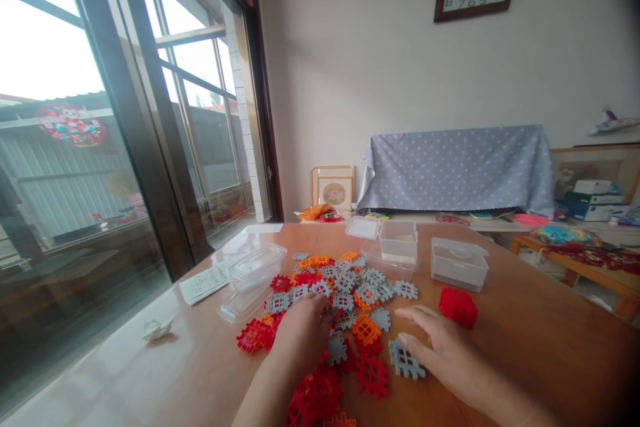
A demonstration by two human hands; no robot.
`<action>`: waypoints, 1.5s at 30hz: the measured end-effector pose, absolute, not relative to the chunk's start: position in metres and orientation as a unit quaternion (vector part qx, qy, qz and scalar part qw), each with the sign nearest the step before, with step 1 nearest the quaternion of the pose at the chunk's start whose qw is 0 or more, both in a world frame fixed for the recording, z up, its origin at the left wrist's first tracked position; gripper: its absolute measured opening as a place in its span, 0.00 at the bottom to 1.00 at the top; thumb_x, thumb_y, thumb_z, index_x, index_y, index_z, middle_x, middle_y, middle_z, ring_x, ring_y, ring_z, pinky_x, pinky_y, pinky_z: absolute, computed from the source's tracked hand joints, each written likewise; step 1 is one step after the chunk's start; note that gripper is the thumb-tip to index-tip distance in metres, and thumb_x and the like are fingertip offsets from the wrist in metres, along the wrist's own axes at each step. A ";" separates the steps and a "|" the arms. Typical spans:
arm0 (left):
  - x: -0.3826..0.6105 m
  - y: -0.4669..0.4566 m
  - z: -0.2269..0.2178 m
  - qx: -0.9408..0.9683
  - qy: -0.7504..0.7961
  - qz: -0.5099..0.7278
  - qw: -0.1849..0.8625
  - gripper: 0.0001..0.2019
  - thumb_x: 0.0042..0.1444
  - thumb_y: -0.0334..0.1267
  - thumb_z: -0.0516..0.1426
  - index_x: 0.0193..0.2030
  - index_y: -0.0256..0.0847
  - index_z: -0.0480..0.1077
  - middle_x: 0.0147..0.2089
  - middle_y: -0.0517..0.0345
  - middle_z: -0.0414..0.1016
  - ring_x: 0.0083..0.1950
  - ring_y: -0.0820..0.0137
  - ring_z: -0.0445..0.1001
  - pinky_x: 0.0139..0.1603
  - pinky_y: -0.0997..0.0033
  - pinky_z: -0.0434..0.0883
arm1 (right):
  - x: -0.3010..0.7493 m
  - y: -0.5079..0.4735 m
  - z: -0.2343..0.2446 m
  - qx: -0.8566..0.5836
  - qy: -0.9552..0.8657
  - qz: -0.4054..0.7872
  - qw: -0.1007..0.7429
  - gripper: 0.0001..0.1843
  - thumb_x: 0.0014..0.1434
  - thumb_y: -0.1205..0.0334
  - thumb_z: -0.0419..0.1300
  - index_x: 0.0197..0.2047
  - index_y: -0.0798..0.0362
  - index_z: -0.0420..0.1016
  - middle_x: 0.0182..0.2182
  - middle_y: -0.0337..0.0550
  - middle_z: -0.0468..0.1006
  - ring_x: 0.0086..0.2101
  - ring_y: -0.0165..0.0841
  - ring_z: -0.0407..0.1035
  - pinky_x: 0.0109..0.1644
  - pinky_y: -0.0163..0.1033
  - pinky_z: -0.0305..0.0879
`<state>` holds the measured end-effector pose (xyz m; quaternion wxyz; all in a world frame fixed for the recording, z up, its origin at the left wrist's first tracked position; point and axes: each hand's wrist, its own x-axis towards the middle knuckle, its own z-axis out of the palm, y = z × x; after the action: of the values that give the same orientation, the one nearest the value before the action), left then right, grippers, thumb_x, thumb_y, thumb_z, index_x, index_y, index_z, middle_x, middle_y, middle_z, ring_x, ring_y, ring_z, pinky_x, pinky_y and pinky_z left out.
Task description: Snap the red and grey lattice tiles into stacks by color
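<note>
Loose plastic interlocking building pieces, square with notched edges, lie in a heap mid-table. My left hand [311, 321] reaches over the heap, its fingers curled down among the pieces; the fingertips and whatever they hold are hidden. Just beyond it is a grey piece [321, 288]. My right hand [440, 340] is open at the right side of the heap, thumb and fingers apart. Its thumb is over or beside a grey windowed piece [406, 359]; I cannot tell if it touches. An orange piece [367, 329] and a red piece [373, 375] lie between my hands.
A red stack of pieces [459, 308] stands beyond my right hand. Clear plastic boxes [459, 267] [399, 243] are at the back right, clear lids [257, 265] at the left. Nearby are a paper sheet [204, 283] and a crumpled wrapper [157, 329]. A window [200, 113] borders the left.
</note>
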<state>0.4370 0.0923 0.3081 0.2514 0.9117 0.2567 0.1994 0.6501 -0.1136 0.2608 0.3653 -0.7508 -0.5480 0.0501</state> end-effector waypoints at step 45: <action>0.458 0.079 0.303 0.710 0.216 0.228 0.630 0.17 0.56 0.47 0.64 0.46 0.39 0.69 0.32 0.63 0.70 0.32 0.73 0.65 0.35 0.73 0.60 | 0.644 -0.129 0.281 -0.775 -0.553 0.127 0.277 0.19 0.49 0.67 0.68 0.45 0.47 0.76 0.44 0.39 0.75 0.44 0.38 0.70 0.48 0.38 0.64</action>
<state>0.4580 0.0792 0.3033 0.6302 0.7103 0.2157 0.2277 0.6438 -0.1288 0.2812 0.2770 -0.7754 -0.5531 0.1271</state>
